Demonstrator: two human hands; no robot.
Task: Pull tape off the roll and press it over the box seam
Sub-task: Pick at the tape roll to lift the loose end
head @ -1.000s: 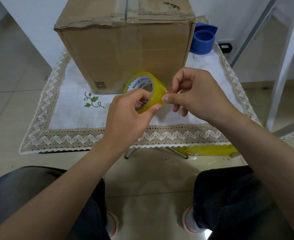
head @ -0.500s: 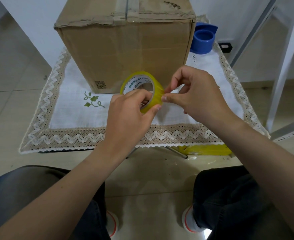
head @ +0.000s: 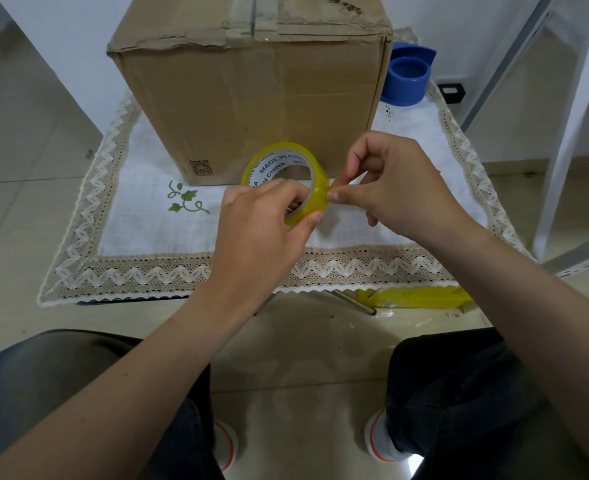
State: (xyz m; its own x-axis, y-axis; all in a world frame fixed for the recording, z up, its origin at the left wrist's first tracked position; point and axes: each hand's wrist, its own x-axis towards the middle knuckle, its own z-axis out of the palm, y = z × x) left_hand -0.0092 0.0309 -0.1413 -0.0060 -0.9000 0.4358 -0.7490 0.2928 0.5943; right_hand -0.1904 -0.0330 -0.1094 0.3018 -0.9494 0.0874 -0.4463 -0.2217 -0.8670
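**Tape roll: the free end is being picked, no strip drawn yet**

Tape roll (head: 315,183) is being held at mid-frame, just in front of the lower face of the cardboard box (head: 251,109), above the cloth-covered table (head: 140,202). The left hand (head: 262,230) is gripping the roll, fingers curled through its core and thumb pressing on the outer yellow face. The right hand (head: 400,188) is pinching at the roll's right edge, its thumb tip (head: 334,196) lying against the tape.

Compared with a second ago, very little is changing: the roll is sitting in nearly the same place and the right fingers are only shifting slightly at the edge. No length of tape is showing between the hands, so the pull is probably not yet started. The seam (head: 252,15), running along the box top at the upper centre of the frame, is waiting to be covered.

Green print on the white core is reading "MADE IN CHINA", partly cut off and repeated. A square printed code (head: 201,167) is showing at the lower left of the box front, too small to read.
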